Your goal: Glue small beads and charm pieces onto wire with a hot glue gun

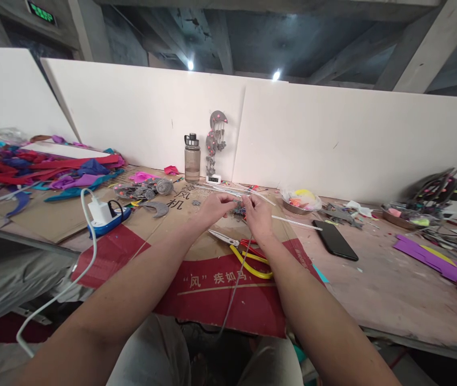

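My left hand [215, 209] and my right hand [257, 215] meet above the cardboard, thumbs and fingertips pinched close together. What lies between the left fingertips is too small to make out. From under my right hand a thin grey cord [235, 289] hangs past the cardboard's front edge toward my lap. A small dark grey piece [237, 211] shows between the hands; whether it is held or lying there I cannot tell. Just below are a tool with yellow handles [257, 273] and metal jaws, and a red-handled tool [253, 247] partly hidden by it.
Printed cardboard [208, 300] covers the table before me. Behind stand a bottle [192, 161], a small clock [213, 179] and a grey hanging ornament [217, 134]. A phone [335, 239] lies right; a power strip [110, 221] with a white cable is left, near coloured fabric scraps [67, 170].
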The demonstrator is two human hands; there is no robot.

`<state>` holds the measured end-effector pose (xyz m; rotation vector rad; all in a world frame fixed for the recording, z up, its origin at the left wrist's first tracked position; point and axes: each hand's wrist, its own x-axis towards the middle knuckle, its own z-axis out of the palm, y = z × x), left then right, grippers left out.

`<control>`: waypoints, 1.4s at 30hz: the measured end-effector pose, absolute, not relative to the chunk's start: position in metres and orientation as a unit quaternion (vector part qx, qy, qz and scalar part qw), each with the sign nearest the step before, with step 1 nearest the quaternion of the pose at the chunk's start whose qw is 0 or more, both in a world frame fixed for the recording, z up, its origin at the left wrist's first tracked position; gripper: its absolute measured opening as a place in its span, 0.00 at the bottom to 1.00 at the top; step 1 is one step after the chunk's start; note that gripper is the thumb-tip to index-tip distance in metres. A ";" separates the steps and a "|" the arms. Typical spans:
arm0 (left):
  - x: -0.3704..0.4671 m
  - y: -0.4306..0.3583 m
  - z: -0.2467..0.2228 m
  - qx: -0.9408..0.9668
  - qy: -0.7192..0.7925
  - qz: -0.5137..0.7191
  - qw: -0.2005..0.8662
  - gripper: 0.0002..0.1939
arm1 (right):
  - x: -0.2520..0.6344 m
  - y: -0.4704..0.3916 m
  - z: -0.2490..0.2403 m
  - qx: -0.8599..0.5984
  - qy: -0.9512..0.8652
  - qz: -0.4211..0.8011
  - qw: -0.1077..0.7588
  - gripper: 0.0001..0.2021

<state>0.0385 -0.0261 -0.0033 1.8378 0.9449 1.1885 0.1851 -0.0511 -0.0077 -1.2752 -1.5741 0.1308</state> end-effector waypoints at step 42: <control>0.037 -0.029 -0.004 0.738 0.394 0.435 0.333 0.07 | 0.182 -0.053 -0.006 -0.511 -0.670 0.045 0.536 0.18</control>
